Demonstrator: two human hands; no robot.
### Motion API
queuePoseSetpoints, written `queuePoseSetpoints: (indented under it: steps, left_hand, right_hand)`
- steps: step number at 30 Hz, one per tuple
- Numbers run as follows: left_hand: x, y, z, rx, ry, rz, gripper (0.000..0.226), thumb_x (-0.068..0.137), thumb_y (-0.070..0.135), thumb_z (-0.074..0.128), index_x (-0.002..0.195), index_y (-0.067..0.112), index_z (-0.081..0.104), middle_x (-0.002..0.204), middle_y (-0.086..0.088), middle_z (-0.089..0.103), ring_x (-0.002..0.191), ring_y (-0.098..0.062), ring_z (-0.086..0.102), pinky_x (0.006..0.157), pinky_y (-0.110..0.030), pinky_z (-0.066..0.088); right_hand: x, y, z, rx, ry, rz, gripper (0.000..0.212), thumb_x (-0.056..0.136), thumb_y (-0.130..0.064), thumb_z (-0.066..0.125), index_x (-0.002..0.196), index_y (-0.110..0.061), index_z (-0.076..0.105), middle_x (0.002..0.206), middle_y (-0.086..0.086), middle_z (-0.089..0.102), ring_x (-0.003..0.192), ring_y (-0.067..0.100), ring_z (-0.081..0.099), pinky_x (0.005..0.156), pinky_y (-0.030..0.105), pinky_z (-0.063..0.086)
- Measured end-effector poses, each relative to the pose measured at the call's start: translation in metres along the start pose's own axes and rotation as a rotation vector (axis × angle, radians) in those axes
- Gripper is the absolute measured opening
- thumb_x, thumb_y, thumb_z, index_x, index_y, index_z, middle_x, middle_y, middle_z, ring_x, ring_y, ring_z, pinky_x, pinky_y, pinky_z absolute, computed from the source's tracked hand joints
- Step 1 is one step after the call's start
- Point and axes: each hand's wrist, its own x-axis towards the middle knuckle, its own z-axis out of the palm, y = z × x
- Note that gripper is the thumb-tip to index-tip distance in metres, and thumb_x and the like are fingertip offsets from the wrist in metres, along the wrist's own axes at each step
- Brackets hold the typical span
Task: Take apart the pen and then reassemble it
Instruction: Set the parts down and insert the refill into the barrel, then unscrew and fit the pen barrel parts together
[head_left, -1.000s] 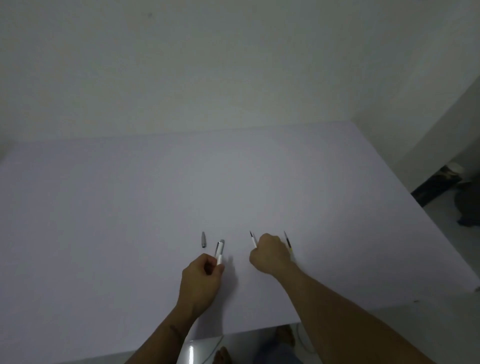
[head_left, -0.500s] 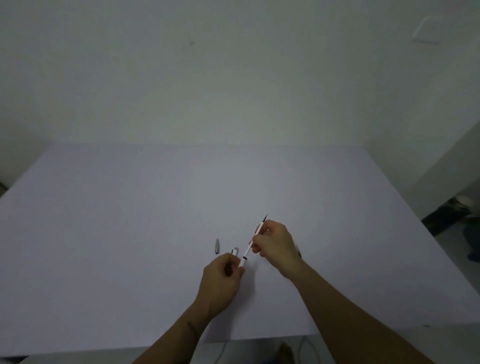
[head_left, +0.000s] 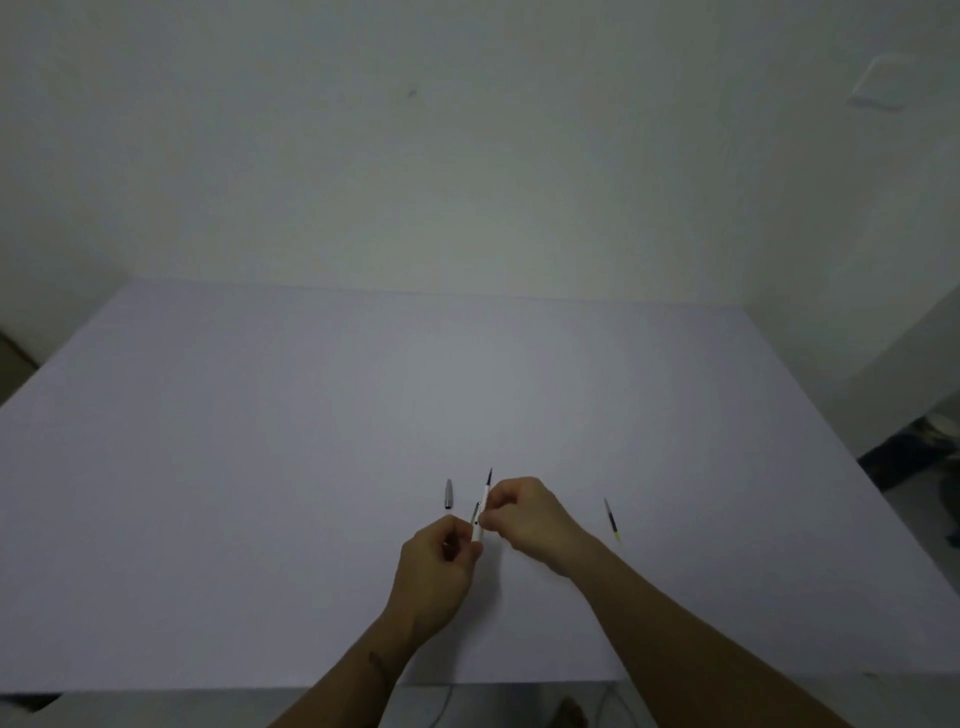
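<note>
My left hand (head_left: 439, 564) is closed around a white pen barrel (head_left: 476, 527) with a silver clip, held just above the table. My right hand (head_left: 530, 517) pinches a thin white refill (head_left: 485, 493) with a dark tip pointing up and away. The refill's lower end meets the barrel's open end between my two hands. A small grey pen tip piece (head_left: 448, 493) lies on the table just left of my hands. A second thin refill (head_left: 611, 519) with a yellowish end lies on the table to the right.
The white table (head_left: 311, 441) fills most of the view, with a plain wall behind it. Its right edge drops to a floor with dark objects (head_left: 914, 452). The near edge runs just below my forearms.
My right hand lifted a refill off the table and brought it to the barrel in my left hand. Both hands have closed together. The other refill stays on the table.
</note>
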Motion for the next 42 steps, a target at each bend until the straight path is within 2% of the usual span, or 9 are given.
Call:
queuePoseSetpoints:
  steps: [10,14,17,20,25,28,34,37,42]
  left_hand:
    - [-0.004,-0.015,-0.018,-0.05,0.155,-0.089,0.009,0.091,0.015,0.062,0.082,0.017,0.063,0.081,0.001,0.067,0.076,-0.014,0.063,0.065,-0.016,0.047]
    - [-0.001,-0.013,-0.028,-0.113,0.232,-0.13,0.009,0.09,0.017,0.063,0.082,0.02,0.064,0.076,0.0,0.066,0.072,-0.016,0.063,0.063,-0.021,0.051]
    - [0.003,-0.009,-0.037,-0.127,0.266,-0.147,0.008,0.088,0.019,0.066,0.08,0.023,0.064,0.073,0.002,0.067,0.068,-0.017,0.064,0.062,-0.027,0.055]
    - [0.009,-0.013,-0.045,-0.127,0.312,-0.181,0.011,0.085,0.021,0.07,0.078,0.025,0.063,0.07,0.005,0.065,0.063,-0.01,0.06,0.058,-0.019,0.048]
    - [0.015,-0.026,-0.052,-0.096,0.322,-0.239,0.013,0.082,0.021,0.072,0.077,0.026,0.061,0.071,0.004,0.064,0.065,-0.01,0.06,0.058,-0.017,0.045]
    - [0.014,-0.034,-0.053,-0.103,0.324,-0.266,0.015,0.08,0.02,0.074,0.075,0.026,0.061,0.069,0.005,0.064,0.06,-0.006,0.058,0.056,-0.017,0.046]
    - [0.015,-0.038,-0.049,-0.102,0.31,-0.275,0.016,0.08,0.02,0.074,0.074,0.026,0.061,0.067,0.005,0.063,0.06,-0.007,0.058,0.053,-0.014,0.045]
    - [0.018,-0.034,-0.05,-0.104,0.31,-0.261,0.017,0.081,0.02,0.074,0.073,0.026,0.06,0.067,0.006,0.063,0.06,-0.008,0.058,0.048,-0.009,0.043]
    - [0.019,-0.028,-0.05,-0.106,0.292,-0.226,0.018,0.081,0.019,0.074,0.074,0.026,0.06,0.069,0.004,0.063,0.061,-0.01,0.058,0.052,-0.013,0.044]
  right_hand:
    - [0.033,0.006,0.004,-0.11,0.068,0.036,0.026,0.078,-0.008,0.061,0.099,-0.02,0.07,0.095,0.006,0.069,0.074,0.015,0.063,0.059,0.022,0.049]
    - [0.061,0.001,0.016,-0.318,0.074,-0.026,0.029,0.081,-0.013,0.058,0.108,-0.017,0.068,0.11,0.009,0.068,0.093,0.023,0.065,0.078,0.027,0.052]
    - [0.078,-0.006,0.03,-0.464,0.098,-0.067,0.022,0.085,-0.021,0.055,0.103,-0.014,0.067,0.108,0.011,0.067,0.09,0.029,0.065,0.075,0.031,0.052]
    - [0.093,-0.013,0.047,-0.532,0.09,-0.091,0.015,0.085,-0.023,0.056,0.09,-0.009,0.057,0.102,0.014,0.064,0.076,0.027,0.057,0.064,0.029,0.047]
    - [0.107,-0.014,0.07,-0.57,0.069,-0.066,0.026,0.078,-0.018,0.058,0.101,-0.008,0.05,0.105,0.015,0.061,0.093,0.034,0.063,0.065,0.031,0.045]
    - [0.113,-0.014,0.075,-0.438,0.04,-0.02,0.028,0.074,-0.014,0.059,0.101,-0.009,0.06,0.101,0.01,0.064,0.092,0.032,0.065,0.066,0.028,0.045]
    - [0.098,-0.038,0.054,0.35,0.052,0.007,0.015,0.074,-0.004,0.07,0.078,-0.019,0.072,0.071,0.005,0.075,0.065,0.016,0.069,0.058,0.025,0.054]
    - [0.083,-0.054,0.04,0.449,0.017,-0.036,0.013,0.076,-0.005,0.072,0.083,-0.016,0.072,0.067,0.0,0.075,0.061,0.01,0.068,0.052,0.018,0.051]
    - [0.065,-0.061,0.031,0.473,0.022,-0.042,0.012,0.079,-0.003,0.07,0.084,-0.014,0.07,0.078,0.007,0.076,0.066,0.015,0.068,0.057,0.022,0.05]
